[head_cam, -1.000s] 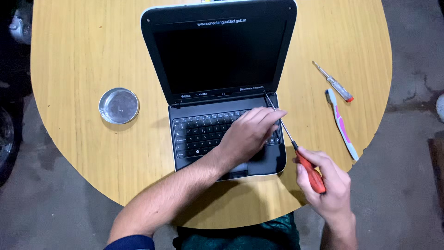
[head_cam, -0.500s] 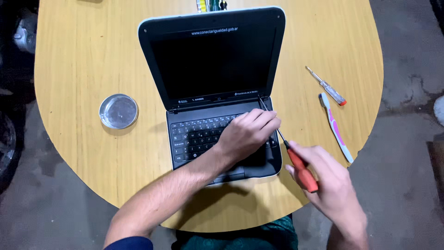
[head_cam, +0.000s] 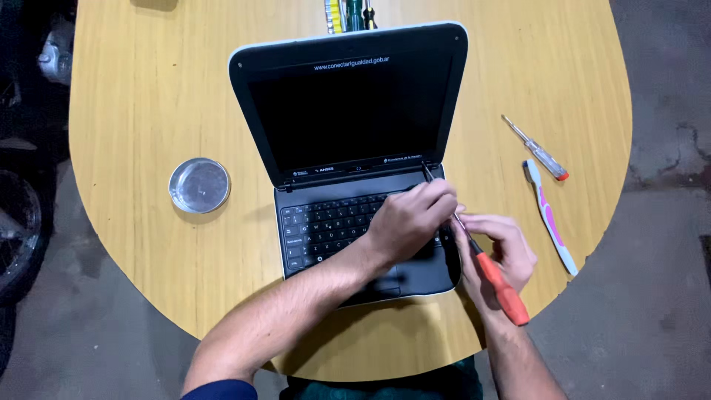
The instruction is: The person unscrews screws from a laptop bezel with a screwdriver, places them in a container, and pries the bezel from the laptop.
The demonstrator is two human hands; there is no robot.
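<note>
Left hand [head_cam: 411, 222] hides keyboard [head_cam: 333, 230] – screwdriver [head_cam: 481, 263] tip obscured.

A rounded wooden desk [head_cam: 148, 111] carries an open black laptop [head_cam: 355, 148], 1 round metal dish [head_cam: 199, 185], a small clear-handled screwdriver [head_cam: 535, 148], a pink-and-white toothbrush [head_cam: 549, 218] and tools [head_cam: 348, 13] at the far edge.

Around the laptop [head_cam: 355, 148], your widest bare tabletop [head_cam: 148, 89] lies to its left, broken only by a round metal dish [head_cam: 199, 185]. To the laptop's right, a small screwdriver [head_cam: 535, 148] and a toothbrush [head_cam: 549, 216] narrow the way. Behind its upright lid, tools [head_cam: 348, 13] crowd the table's far edge.
</note>
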